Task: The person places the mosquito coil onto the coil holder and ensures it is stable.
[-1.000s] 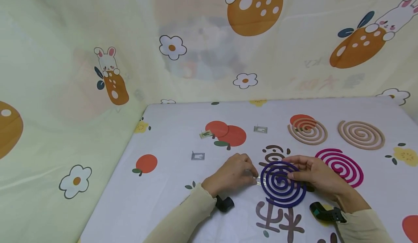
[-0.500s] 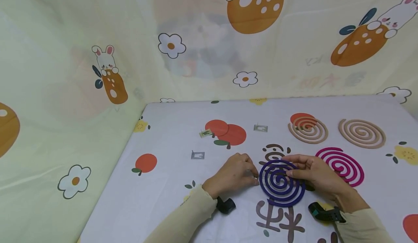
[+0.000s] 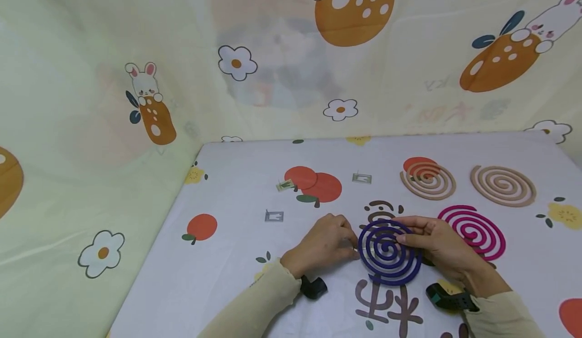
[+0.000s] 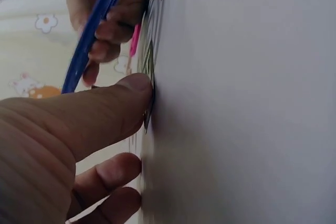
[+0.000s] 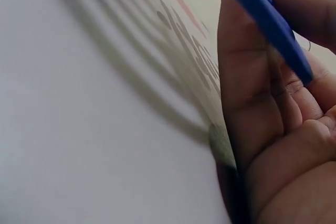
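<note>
Dark blue mosquito coil pinched between fingers of right hand, shifted slightly left, so now closer to metal stand pinched by left hand.

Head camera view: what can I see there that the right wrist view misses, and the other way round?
Only the head view shows the pink mosquito coil and two tan mosquito coils.
Only the right wrist view shows the palm side of the right hand and curved shadow bands.
Both show the blue mosquito coil held in that hand, and the tablecloth.
</note>
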`<state>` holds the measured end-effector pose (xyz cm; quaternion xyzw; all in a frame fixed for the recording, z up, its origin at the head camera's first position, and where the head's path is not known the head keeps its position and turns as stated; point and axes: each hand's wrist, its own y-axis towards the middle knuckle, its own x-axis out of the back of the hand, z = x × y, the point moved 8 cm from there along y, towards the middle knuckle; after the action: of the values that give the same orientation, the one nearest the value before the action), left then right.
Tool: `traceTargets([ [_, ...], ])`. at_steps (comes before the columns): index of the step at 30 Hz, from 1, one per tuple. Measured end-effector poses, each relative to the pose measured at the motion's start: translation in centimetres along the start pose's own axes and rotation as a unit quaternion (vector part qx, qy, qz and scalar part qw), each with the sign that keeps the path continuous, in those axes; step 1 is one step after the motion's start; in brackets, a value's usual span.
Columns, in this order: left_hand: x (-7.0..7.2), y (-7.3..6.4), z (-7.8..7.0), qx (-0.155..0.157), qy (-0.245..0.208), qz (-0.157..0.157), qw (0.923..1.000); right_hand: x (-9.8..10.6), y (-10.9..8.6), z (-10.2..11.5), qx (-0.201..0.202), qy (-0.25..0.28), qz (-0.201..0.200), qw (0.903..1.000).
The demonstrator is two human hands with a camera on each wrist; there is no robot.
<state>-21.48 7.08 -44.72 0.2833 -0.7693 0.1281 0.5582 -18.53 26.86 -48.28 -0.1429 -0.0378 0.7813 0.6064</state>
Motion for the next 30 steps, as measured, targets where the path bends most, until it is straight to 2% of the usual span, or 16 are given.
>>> traceTargets([
  [7,0.0,-0.1,-0.9,-0.018,0.04,-0.001,0.999,-0.5,0.1,0.3,0.008,-0.017,-0.001,0.9998],
  [13,0.2,-0.1,-1.1,-0.027,0.023,0.001,0.9994,-0.6,0.0,0.2,0.005,-0.02,-0.001,0.9998],
  [23,0.0,-0.1,-0.5,-0.02,-0.018,0.001,0.9996,-1.1,-0.1,-0.1,-0.006,-0.028,-0.004,0.9996],
  [27,0.1,-0.3,-0.5,-0.031,-0.007,0.014,0.9994,-1.3,-0.2,0.0,0.01,-0.014,0.002,0.9998],
  [30,0.2,-0.9,-0.4,-0.028,0.014,0.041,0.9987,-1.5,-0.2,0.2,0.022,-0.001,0.009,0.9997],
])
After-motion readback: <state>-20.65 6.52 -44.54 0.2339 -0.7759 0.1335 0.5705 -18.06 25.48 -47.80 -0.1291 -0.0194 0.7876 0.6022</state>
